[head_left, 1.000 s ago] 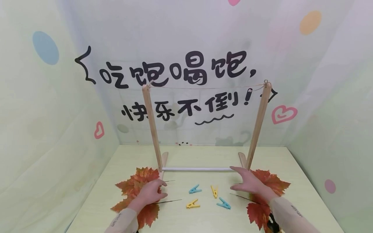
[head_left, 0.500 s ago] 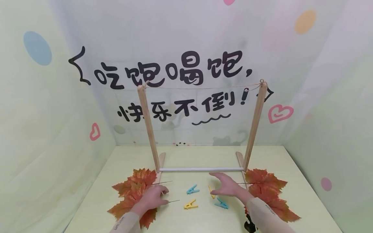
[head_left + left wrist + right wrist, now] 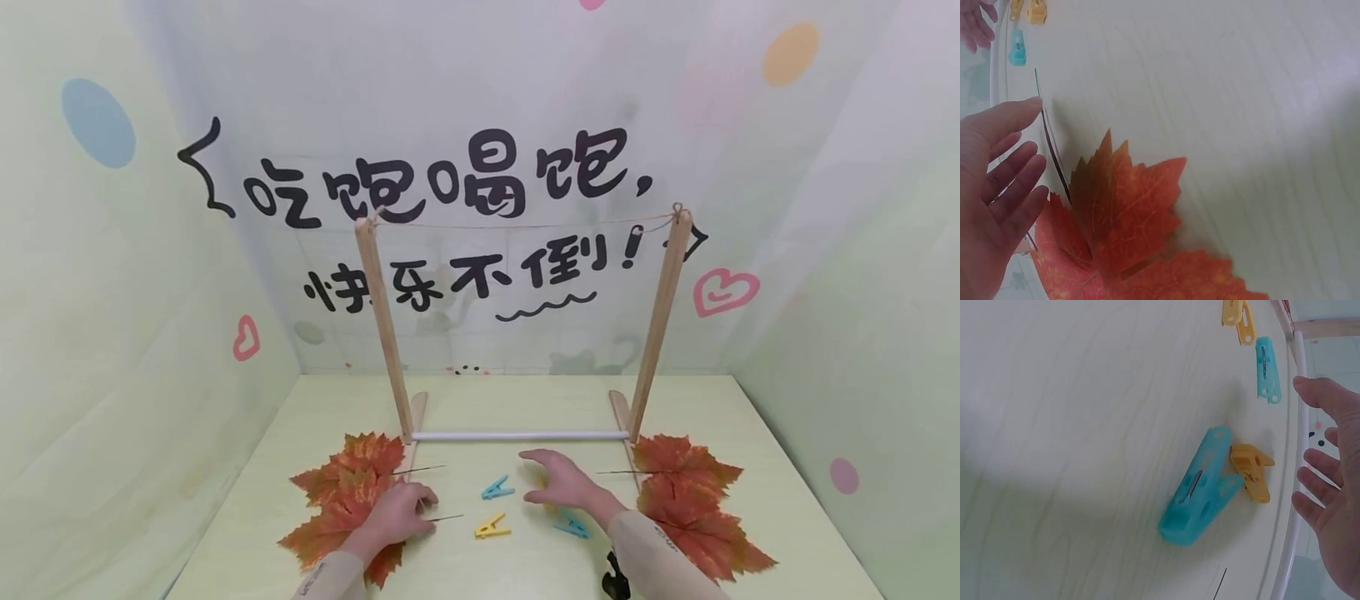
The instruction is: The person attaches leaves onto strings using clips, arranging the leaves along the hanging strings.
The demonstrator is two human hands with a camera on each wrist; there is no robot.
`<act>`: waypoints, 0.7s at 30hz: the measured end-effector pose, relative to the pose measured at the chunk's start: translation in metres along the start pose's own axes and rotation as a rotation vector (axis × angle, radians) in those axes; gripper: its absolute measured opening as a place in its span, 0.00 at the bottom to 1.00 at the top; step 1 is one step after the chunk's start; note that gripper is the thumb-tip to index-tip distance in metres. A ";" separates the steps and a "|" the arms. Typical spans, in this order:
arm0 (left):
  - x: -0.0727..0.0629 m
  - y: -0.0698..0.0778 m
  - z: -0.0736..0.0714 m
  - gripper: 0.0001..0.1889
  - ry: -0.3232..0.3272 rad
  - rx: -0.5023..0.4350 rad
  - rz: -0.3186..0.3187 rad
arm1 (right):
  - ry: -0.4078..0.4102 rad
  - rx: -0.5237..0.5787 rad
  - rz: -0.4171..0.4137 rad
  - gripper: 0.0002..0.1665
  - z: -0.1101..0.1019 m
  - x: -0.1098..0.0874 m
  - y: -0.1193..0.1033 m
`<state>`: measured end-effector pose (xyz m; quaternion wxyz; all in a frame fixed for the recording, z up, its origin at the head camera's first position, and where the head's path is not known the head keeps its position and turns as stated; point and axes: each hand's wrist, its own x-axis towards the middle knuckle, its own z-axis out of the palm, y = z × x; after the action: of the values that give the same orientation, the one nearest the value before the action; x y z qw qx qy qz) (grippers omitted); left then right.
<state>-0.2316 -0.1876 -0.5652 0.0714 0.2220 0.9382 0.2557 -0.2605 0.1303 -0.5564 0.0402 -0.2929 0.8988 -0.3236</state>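
My left hand [image 3: 397,512] is beside the left pair of red-orange maple leaves [image 3: 322,533], fingers relaxed. In the left wrist view its thumb lies near a dark leaf stem [image 3: 1054,153]; whether it touches is unclear. My right hand [image 3: 566,479] hovers with spread fingers, holding nothing. It partly covers a yellow clothespin [image 3: 1250,472], with a blue clothespin [image 3: 572,524] close by its wrist. Another blue clothespin [image 3: 497,487] and a yellow clothespin [image 3: 492,527] lie between the hands. More maple leaves [image 3: 697,508] rest to the right, stems pointing inward.
Behind the hands stands a wooden frame with a left post [image 3: 386,333], a right post [image 3: 660,333], a white rod [image 3: 517,436] low between them and a thin string [image 3: 525,227] across the top. A printed cloth [image 3: 480,83] backs the pale table [image 3: 517,404].
My right hand has moved left, from over the right leaves to above the clothespins, uncovering those leaves. The left hand has dropped slightly nearer and stays by its leaves.
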 end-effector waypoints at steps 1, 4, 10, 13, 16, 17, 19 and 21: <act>0.000 -0.001 0.001 0.14 -0.003 -0.001 -0.005 | 0.001 0.012 0.007 0.36 0.001 0.001 -0.001; 0.000 -0.003 0.003 0.13 -0.001 -0.009 0.001 | 0.015 0.027 0.013 0.35 0.006 0.004 -0.001; -0.001 -0.004 0.003 0.09 0.001 -0.030 0.036 | 0.026 0.039 0.012 0.34 0.013 0.010 -0.003; 0.000 -0.004 0.002 0.07 -0.011 -0.040 0.041 | 0.027 0.028 0.013 0.33 0.016 0.012 -0.003; -0.001 -0.003 0.001 0.05 -0.013 -0.051 0.055 | 0.025 0.030 0.016 0.34 0.018 0.012 -0.004; -0.002 -0.003 0.001 0.05 -0.011 -0.052 0.064 | 0.023 0.032 0.019 0.33 0.018 0.012 -0.005; -0.002 -0.003 0.001 0.06 -0.006 -0.050 0.079 | 0.022 0.028 0.023 0.33 0.018 0.012 -0.006; -0.003 -0.003 0.001 0.07 0.000 -0.045 0.089 | 0.023 0.027 0.027 0.33 0.018 0.012 -0.007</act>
<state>-0.2304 -0.1910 -0.5677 0.0648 0.2618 0.9214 0.2798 -0.2624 0.1094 -0.5644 0.0383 -0.2765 0.8986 -0.3385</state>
